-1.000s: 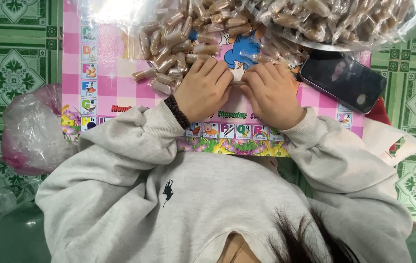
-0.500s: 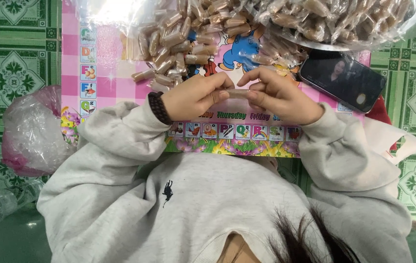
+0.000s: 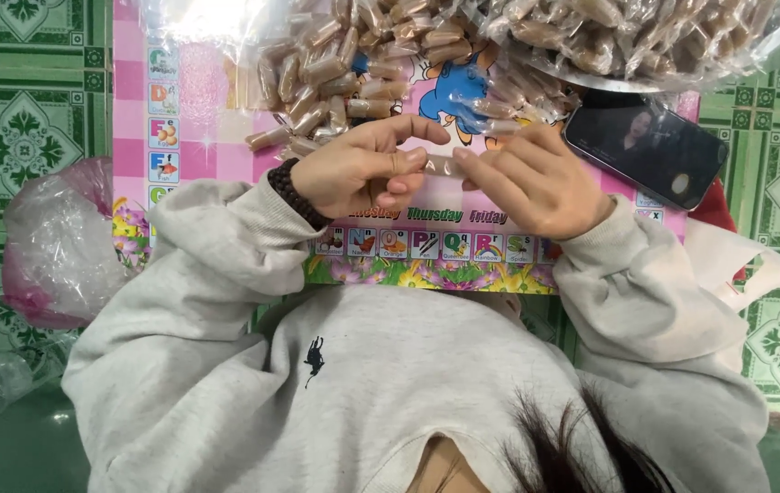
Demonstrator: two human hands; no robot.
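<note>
My left hand [image 3: 358, 173], with a dark bead bracelet on the wrist, and my right hand [image 3: 531, 183] are raised just above a small pink picture table [image 3: 189, 110]. Between their fingertips they hold one small brown candy in a clear wrapper [image 3: 440, 165], each hand pinching one end. A loose pile of the same wrapped candies [image 3: 335, 78] lies on the table just beyond my left hand. Beyond my right hand sits a bigger heap of candies in a clear plastic bag [image 3: 627, 36].
A dark phone [image 3: 647, 146] with a lit screen lies on the table's right side, close to my right hand. A crumpled clear and pink plastic bag [image 3: 57, 246] rests on the green patterned floor tiles [image 3: 15, 128] at the left. My grey sweatshirt fills the foreground.
My hands have lifted off the table, where they were pressed together, and now hold the wrapped candy up between the fingertips. My right hand has turned more palm-up.
</note>
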